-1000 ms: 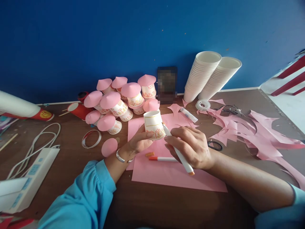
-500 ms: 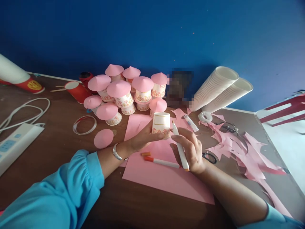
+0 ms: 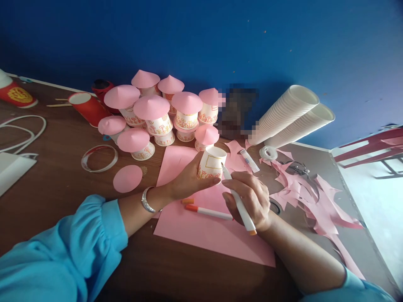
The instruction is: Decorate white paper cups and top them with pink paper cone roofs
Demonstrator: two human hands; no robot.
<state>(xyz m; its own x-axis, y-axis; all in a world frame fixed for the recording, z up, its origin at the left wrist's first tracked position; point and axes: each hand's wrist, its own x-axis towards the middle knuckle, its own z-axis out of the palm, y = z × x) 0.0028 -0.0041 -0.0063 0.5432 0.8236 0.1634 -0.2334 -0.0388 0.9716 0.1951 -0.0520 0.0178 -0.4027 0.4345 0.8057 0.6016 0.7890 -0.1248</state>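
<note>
- Head view: the left hand [image 3: 185, 178] holds a small white cup [image 3: 214, 162], fingers and thumb closed about its lower part; the cup tilts slightly, raised over a pink sheet [image 3: 217, 243].
- The cup bears a yellow outlined box above a band of orange-red flowers; no letters can be made out on it.
- The right hand [image 3: 252, 197] grips a white marker [image 3: 242, 206] in a narrow pinch, its uncapped tip at the cup's right side; whether it touches, I cannot tell.
- On the sheet lie an orange-capped pen [image 3: 209, 213] and a loose cap [image 3: 188, 201].
- A white tube [image 3: 249, 160] beyond the right hand has a bluish label, too small to read.
- At far left, a red-and-white cup [image 3: 19, 95] shows a round yellow emblem, its marks illegible.
- Behind the left hand stand decorated cups under pink cones [image 3: 151, 108]; tall stacks [image 3: 285, 110] of white cups lean near the wall [image 3: 195, 37].
</note>
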